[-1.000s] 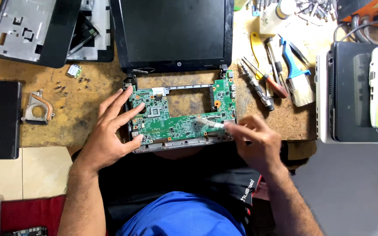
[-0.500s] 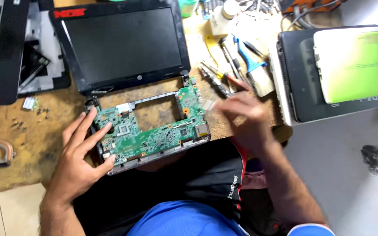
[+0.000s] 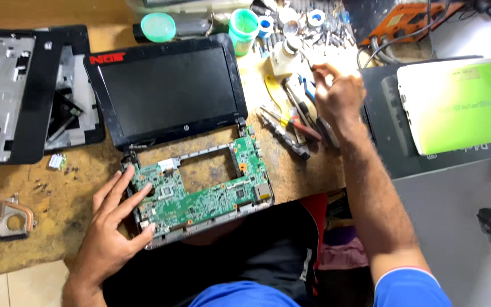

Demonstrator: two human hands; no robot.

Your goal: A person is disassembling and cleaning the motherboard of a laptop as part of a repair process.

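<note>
Since a second ago, right hand [image 3: 336, 96] has left the green circuit board [image 3: 200, 196] and gone up-right to the tool pile [image 3: 294, 122]; view has swung right with it. It hovers over the tools, fingers curled close; a thin pale stick seems pinched at the fingertips, but I cannot tell for sure.

Left hand [image 3: 112, 227] unchanged: flat, fingers spread wide, pressing the board's left end. Holds nothing, just pins it.

Board sits in the stripped laptop base at the bench [image 3: 46, 227] front edge, just below the hinged black screen [image 3: 169, 88].

Judgement on doing this well: keep the left palm steady so the base does not slide off the edge; press on bare board, not on chips. Pick one tool cleanly rather than raking the pile.

Materials:
- Board: glossy green, L-shaped round a rectangular cut-out, studded with small dark chips.
- Screen: matte black, glossy bezel.
- Bench: worn brown wood, scuffed, loose screws [image 3: 52, 179] scattered.
- Copper heat pipe piece [image 3: 12, 219] far left, curved.
- Green-lidded laptop [image 3: 456, 105] far right, smooth plastic.
- Screwdrivers with red and blue handles, cluttered.
</note>
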